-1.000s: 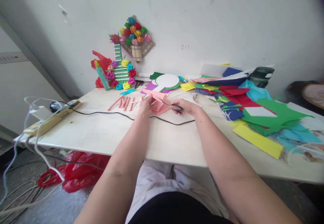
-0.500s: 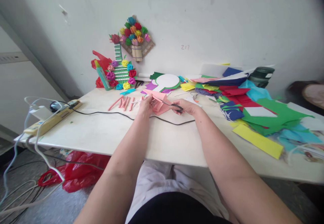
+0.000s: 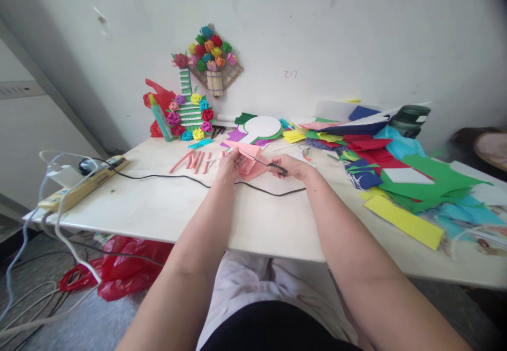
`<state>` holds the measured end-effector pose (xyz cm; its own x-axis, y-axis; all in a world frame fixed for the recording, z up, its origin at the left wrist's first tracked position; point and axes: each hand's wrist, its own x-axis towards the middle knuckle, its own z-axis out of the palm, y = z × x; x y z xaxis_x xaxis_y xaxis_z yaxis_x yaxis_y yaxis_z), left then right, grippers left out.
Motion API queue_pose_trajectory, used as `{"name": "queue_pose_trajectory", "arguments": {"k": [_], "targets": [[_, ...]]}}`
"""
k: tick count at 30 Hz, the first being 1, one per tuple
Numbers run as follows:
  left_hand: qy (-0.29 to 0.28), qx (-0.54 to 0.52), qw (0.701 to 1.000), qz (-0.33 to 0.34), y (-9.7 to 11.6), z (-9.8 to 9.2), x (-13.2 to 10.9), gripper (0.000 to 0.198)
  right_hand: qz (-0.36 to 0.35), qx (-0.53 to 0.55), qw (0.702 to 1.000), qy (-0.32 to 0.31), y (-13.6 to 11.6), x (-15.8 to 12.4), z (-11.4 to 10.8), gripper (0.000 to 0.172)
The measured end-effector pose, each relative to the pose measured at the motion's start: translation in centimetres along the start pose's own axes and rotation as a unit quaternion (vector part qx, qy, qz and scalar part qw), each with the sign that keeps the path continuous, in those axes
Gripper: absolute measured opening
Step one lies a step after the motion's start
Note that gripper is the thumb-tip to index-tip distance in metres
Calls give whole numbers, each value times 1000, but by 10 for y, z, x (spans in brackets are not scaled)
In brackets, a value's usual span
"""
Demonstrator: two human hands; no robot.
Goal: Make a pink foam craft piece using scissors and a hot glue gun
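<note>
Fingers of your left hand [image 3: 227, 166] are pinched on the near-left part of a folded piece of pink paper [image 3: 256, 153], just above the middle of the tabletop [image 3: 273, 224]. Your right hand [image 3: 291, 167] has its fingers curled around the black handles of a pair of scissors [image 3: 278, 168]. The scissors' blades point left, across the pink paper towards your left hand; whether the edges are biting into it cannot be told at this size.

Just left of your left hand you have several narrow pink rolls [image 3: 197, 162], lying apart from the paper. A black cord [image 3: 178, 177] runs across the tabletop and passes by your left wrist, on the near side of the paper. Beyond your hands, a white round-headed cutout [image 3: 263, 127] lies near the wall. At the back left stand a glue bottle [image 3: 162, 122] and a green-and-white guitar-shaped piece [image 3: 190, 111] bordered with paper flowers. To your right, note the heaped green sheets [image 3: 431, 182] and, nearer you, a yellow strip [image 3: 404, 221]. A power strip [image 3: 83, 187] sits at the left end.
</note>
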<state>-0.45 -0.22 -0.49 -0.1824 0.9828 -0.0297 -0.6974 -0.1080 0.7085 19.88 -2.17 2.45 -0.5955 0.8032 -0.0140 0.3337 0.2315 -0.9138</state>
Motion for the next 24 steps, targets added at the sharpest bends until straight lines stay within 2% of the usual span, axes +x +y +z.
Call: {"name": "queue_pose_trajectory", "arguments": {"k": [11,15,24], "targets": [[-16,1,1000,1,-1,0,-1,5,13,26,999,-15,-4,-4,2,32],[-15,7,1000,-2,-2,0,0,10,22,26,999,-5,-5,-4,3,33],[-29,19,999,1,-5,-3,5,6,-12,19,1000,-9,-2,0,3,34]]}}
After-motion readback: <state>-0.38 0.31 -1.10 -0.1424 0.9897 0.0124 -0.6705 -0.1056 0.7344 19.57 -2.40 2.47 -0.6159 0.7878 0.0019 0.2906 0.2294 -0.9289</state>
